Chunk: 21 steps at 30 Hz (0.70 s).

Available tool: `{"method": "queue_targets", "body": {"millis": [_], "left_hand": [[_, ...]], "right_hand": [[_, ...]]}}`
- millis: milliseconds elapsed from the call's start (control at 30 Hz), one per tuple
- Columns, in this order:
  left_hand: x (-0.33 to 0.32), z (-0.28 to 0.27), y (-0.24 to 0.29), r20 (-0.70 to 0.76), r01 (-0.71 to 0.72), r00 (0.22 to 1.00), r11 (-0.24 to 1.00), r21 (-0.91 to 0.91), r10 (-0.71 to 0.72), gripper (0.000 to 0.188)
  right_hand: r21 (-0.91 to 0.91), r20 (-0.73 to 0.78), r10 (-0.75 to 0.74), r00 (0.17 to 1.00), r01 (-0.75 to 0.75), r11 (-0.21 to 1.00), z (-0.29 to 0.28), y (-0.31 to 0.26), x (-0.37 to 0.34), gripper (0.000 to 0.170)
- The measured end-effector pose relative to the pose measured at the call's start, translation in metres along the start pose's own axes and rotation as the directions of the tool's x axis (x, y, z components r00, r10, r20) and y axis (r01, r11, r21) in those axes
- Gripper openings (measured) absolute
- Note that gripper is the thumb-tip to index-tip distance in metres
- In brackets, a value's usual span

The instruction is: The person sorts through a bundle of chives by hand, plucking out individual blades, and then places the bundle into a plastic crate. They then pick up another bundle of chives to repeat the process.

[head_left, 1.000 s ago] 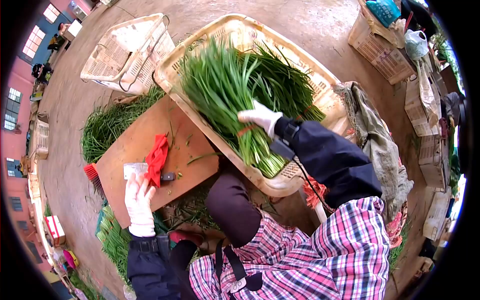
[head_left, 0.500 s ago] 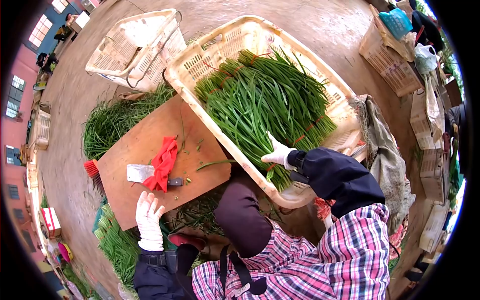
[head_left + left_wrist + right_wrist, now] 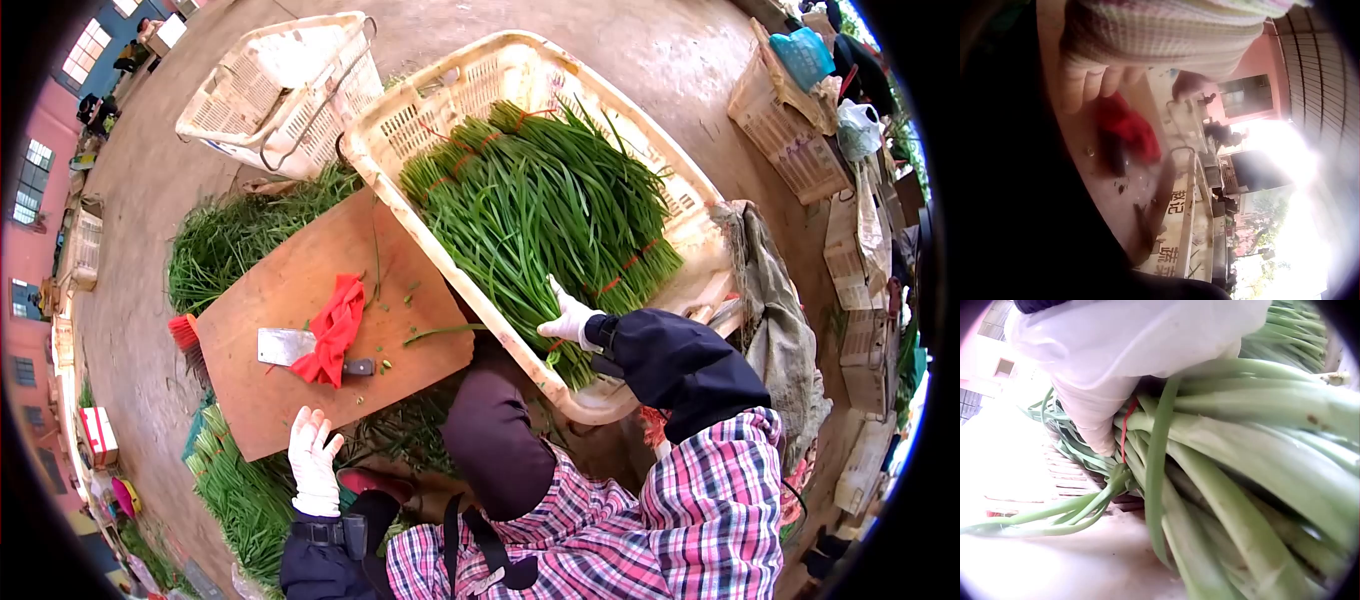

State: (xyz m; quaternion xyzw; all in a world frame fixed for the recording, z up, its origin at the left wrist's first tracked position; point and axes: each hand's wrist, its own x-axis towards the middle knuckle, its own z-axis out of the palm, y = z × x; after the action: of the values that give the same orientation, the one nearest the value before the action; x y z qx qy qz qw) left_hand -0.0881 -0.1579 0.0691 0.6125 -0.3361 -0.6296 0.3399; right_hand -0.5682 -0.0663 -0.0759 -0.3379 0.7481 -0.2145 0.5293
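Bundles of long green stalks [image 3: 535, 210] tied with red bands lie in a large cream plastic crate [image 3: 437, 243]. At the crate's near end the gloved right hand [image 3: 572, 318] rests on a bundle, thumb and fingers spread. In the right wrist view the glove [image 3: 1094, 375] lies over the stalks [image 3: 1229, 487] beside a red band [image 3: 1125, 428]; part of its fingers is hidden. The gloved left hand [image 3: 314, 465] is held by the near edge of a brown board [image 3: 420, 350], fingers extended, holding nothing. On the board lies a cleaver [image 3: 284, 346] with a red cloth [image 3: 335, 330] round it.
A second cream crate [image 3: 320, 110] stands behind the board. Loose greens [image 3: 225, 250] lie at the board's left, more stalks [image 3: 235, 500] near the left sleeve. A grey sack [image 3: 770, 300] hangs at the big crate's right end; stacked crates [image 3: 790, 130] line the right side.
The right hand has set the bundle it gripped down onto the others at the crate's near end, and its fingers have spread. The left hand has drawn back from the cleaver.
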Motion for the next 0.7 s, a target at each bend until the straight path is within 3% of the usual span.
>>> {"method": "queue_targets", "body": {"millis": [133, 267, 400, 433, 500, 533, 567, 633, 667, 700], "left_hand": [[0.003, -0.003, -0.01, 0.02, 0.011, 1.0, 1.0, -0.017, -0.011, 0.062], [-0.005, 0.005, -0.006, 0.071, 0.0, 0.997, 1.0, -0.026, 0.002, 0.061], [-0.031, 0.025, 0.016, 0.11, -0.145, 0.986, 0.971, 0.191, 0.126, 0.069], [-0.033, 0.026, 0.021, 0.167, -0.238, 0.965, 0.945, 0.225, 0.203, 0.068], [-0.038, 0.036, 0.03, 0.291, -0.418, 0.894, 0.87, 0.262, 0.342, 0.066], [-0.043, 0.047, 0.035, 0.329, -0.474, 0.86, 0.847, 0.239, 0.389, 0.068], [-0.055, 0.063, 0.044, 0.402, -0.595, 0.79, 0.739, 0.317, 0.464, 0.069], [-0.081, 0.095, 0.058, 0.547, -0.787, 0.617, 0.447, 0.426, 0.566, 0.073], [-0.088, 0.106, 0.057, 0.617, -0.863, 0.5, 0.288, 0.415, 0.608, 0.077], [-0.097, 0.12, 0.06, 0.684, -0.911, 0.377, 0.119, 0.394, 0.624, 0.08]], "right_hand": [[0.077, -0.006, -0.045, 0.999, 0.045, 0.996, 0.003, 0.009, 0.003, 0.113], [0.026, -0.026, -0.047, 0.999, 0.048, 0.998, 0.001, 0.006, 0.003, 0.116], [0.128, -0.077, -0.101, 0.992, 0.11, 0.986, -0.008, -0.016, -0.006, 0.119], [0.103, -0.081, -0.034, 0.996, 0.042, 0.994, -0.016, -0.024, -0.011, 0.119], [0.09, -0.093, -0.06, 0.994, 0.068, 0.994, -0.043, -0.047, -0.027, 0.119], [0.169, -0.089, -0.125, 0.988, 0.138, 0.976, -0.054, -0.057, -0.036, 0.12], [0.256, -0.091, -0.072, 0.993, 0.093, 0.962, -0.065, -0.074, -0.053, 0.114], [0.485, 0.048, -0.247, 0.968, 0.193, 0.853, -0.088, -0.081, -0.066, 0.091], [0.501, 0.02, -0.255, 0.967, 0.211, 0.839, -0.092, -0.083, -0.075, 0.076], [0.652, 0.065, -0.238, 0.969, 0.139, 0.745, -0.091, -0.116, -0.128, 0.067]]}}
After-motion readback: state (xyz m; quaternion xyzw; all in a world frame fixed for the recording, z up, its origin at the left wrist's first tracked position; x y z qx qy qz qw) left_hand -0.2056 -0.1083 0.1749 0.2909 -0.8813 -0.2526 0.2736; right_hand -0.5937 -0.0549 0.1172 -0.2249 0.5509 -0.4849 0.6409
